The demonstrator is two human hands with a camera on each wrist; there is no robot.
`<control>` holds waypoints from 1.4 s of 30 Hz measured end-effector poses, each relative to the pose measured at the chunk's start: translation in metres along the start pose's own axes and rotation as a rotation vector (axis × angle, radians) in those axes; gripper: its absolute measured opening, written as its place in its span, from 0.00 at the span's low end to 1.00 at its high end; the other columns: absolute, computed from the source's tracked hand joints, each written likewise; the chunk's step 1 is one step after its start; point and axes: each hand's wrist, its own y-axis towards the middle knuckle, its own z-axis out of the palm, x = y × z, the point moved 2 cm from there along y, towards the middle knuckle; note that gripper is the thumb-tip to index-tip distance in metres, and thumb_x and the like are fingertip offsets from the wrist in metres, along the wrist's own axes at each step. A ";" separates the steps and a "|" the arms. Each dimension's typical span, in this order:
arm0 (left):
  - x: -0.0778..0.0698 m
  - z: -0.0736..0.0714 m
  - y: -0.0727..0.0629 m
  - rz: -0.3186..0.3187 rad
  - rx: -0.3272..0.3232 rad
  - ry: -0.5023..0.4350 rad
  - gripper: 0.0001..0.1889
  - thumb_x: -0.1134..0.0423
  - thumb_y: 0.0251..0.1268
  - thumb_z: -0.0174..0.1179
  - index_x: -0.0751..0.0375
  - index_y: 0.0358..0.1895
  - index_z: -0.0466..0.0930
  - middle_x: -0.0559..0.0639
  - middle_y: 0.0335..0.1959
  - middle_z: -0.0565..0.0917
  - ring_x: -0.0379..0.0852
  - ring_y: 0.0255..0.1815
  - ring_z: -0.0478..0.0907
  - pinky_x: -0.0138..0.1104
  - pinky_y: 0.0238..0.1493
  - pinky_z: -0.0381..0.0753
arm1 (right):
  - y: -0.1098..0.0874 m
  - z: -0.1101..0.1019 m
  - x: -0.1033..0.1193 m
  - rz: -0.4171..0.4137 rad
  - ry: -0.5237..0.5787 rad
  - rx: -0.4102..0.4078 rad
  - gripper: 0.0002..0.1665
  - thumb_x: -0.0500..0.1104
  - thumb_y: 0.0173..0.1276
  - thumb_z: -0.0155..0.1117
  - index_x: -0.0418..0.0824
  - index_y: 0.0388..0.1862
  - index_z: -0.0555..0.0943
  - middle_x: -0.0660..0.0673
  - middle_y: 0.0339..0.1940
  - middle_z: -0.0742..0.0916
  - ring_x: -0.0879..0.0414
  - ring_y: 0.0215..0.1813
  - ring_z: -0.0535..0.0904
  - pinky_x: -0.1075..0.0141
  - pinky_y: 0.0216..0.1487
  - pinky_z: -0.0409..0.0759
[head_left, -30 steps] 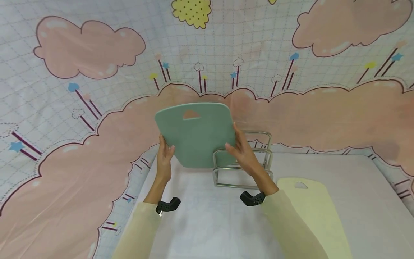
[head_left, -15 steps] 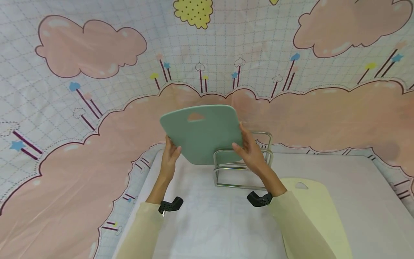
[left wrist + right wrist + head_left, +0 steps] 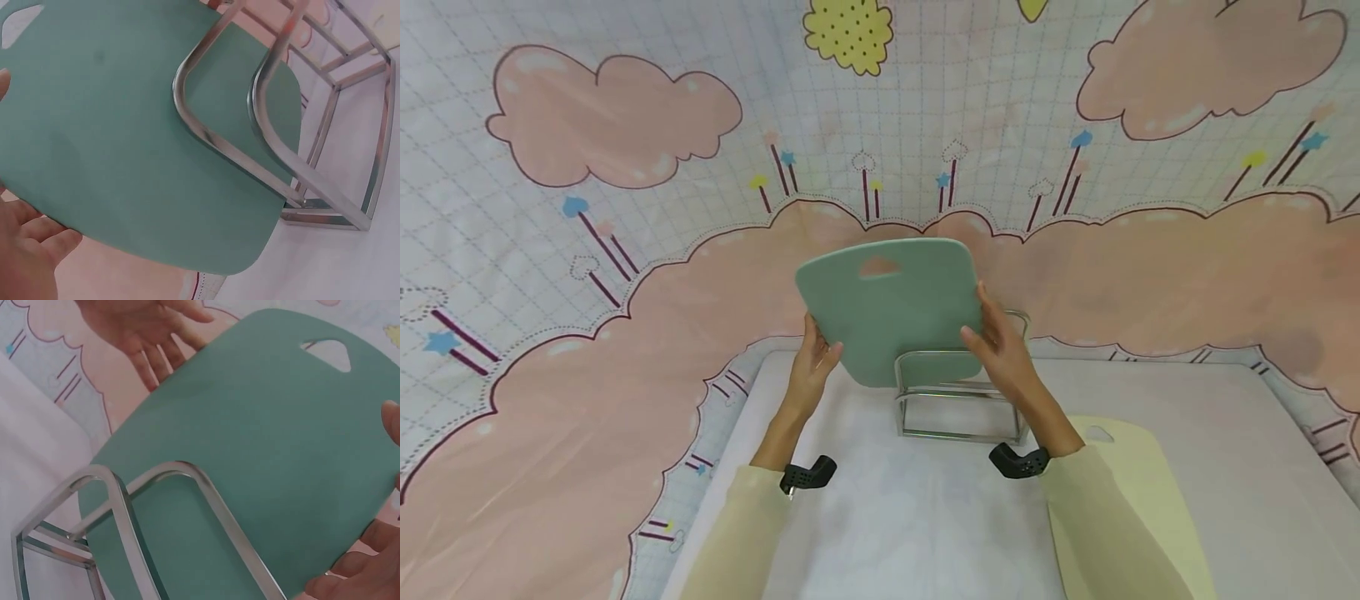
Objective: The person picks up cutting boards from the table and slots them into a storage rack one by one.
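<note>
A pale green cutting board [image 3: 887, 308] with a handle slot near its top edge is held up, slightly tilted, between my two hands. My left hand [image 3: 811, 371] holds its left edge, fingers behind and thumb toward the front. At the right edge my right hand [image 3: 1006, 358] grips it the same way. A silver metal rack [image 3: 958, 436] stands on the table below. The board's lower right part sits behind the rack's front loops, as the left wrist view shows with the rack bars [image 3: 215, 140] crossing its face.
A cream-yellow cutting board [image 3: 1138, 475] lies flat on the white table [image 3: 917, 517], partly under my right sleeve. Behind the table hangs a cloth [image 3: 1150, 275] printed with pink clouds.
Both hands and the green cutting board have shifted right, so the board now overlaps more of the rack. The rack and the yellow board have stayed put.
</note>
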 end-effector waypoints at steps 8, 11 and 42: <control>-0.002 0.007 0.006 -0.019 0.049 0.035 0.41 0.67 0.72 0.50 0.57 0.77 0.30 0.61 0.76 0.47 0.59 0.73 0.51 0.57 0.69 0.48 | -0.004 -0.011 0.002 0.050 -0.072 -0.024 0.40 0.36 0.74 0.51 0.37 0.78 0.44 0.39 0.77 0.52 0.38 0.74 0.53 0.44 0.68 0.57; -0.005 0.009 0.010 -0.025 0.068 0.044 0.42 0.67 0.72 0.50 0.56 0.76 0.28 0.59 0.76 0.44 0.58 0.73 0.50 0.57 0.69 0.47 | -0.004 -0.015 0.002 0.036 -0.055 -0.034 0.40 0.35 0.73 0.50 0.36 0.77 0.44 0.37 0.77 0.53 0.38 0.74 0.53 0.42 0.67 0.56; -0.003 0.039 0.017 -0.095 0.077 0.090 0.43 0.71 0.70 0.51 0.65 0.75 0.28 0.62 0.76 0.39 0.60 0.73 0.52 0.53 0.69 0.53 | -0.016 -0.040 -0.010 0.065 -0.033 -0.081 0.42 0.36 0.75 0.51 0.37 0.78 0.40 0.37 0.78 0.47 0.37 0.75 0.47 0.39 0.67 0.51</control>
